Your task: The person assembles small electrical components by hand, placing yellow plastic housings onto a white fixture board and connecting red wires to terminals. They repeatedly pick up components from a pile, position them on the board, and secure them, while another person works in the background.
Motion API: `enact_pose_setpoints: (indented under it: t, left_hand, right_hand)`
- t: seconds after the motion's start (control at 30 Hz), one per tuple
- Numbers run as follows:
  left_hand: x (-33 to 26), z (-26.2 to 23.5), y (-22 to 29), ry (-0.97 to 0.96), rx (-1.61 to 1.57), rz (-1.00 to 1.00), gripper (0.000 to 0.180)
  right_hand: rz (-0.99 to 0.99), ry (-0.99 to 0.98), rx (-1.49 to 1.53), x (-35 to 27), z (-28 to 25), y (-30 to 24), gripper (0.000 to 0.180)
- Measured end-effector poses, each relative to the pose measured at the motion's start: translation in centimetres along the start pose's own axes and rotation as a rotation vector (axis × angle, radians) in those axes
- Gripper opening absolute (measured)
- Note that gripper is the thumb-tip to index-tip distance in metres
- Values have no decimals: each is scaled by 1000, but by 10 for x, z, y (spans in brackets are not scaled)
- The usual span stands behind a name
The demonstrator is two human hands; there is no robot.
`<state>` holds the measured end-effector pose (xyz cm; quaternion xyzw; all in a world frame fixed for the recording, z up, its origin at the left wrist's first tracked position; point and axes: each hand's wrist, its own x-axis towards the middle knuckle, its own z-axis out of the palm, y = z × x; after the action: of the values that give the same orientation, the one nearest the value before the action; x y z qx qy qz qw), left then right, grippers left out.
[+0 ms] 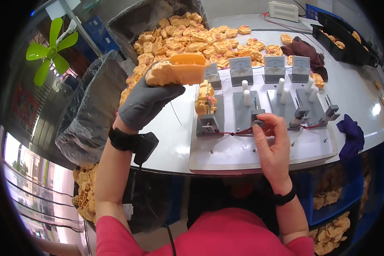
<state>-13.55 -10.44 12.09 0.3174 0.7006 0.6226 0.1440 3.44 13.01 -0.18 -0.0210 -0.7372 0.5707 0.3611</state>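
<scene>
My left hand, in a grey glove, is closed around a pale orange moulded plastic casing and holds it up over the left part of the table. My bare right hand pinches the small grey sliding block at the front of a grey test station. Two white pegs stand upright on that station, with no casing on it. To its left, another casing sits upright in the neighbouring station. Red and black wires run along the front of the blocks. A white board carries all the stations.
Analog meters stand in a row behind the stations. A large heap of casings covers the back left. Dark cloth, a purple cloth and a black crate lie right. A green fan is at far left.
</scene>
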Motion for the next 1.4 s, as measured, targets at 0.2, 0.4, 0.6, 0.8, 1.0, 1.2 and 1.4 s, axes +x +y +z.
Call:
enact_pose_setpoints:
  t: [0.2, 0.4, 0.6, 0.8, 1.0, 1.2, 1.4]
  left_hand:
    - [20, 10, 0, -10, -49, -60, 53]
    - [30, 8, -8, -47, -7, -38, 48]
    - [33, 12, -11, -75, 7, -24, 44]
    - [34, 20, -2, -99, 43, -37, 44]
    - [40, 20, -3, -124, 133, 15, 40]
    - [62, 24, 5, -225, 673, 252, 42]
    - [105, 63, 4, -311, 1175, 621, 35]
  right_hand:
    - [32, -20, 52, 0, -3, 2, 23]
    - [40, -32, 83, 0, -3, 0, 24]
    - [19, -37, 80, 0, -4, 2, 24]
    - [-5, -37, 94, 1, -5, 3, 22]
    - [-32, -32, 131, 2, -5, 5, 18]
    - [-87, -66, 197, 0, -5, 7, 10]
    - [-89, -63, 210, 1, -7, 5, 12]
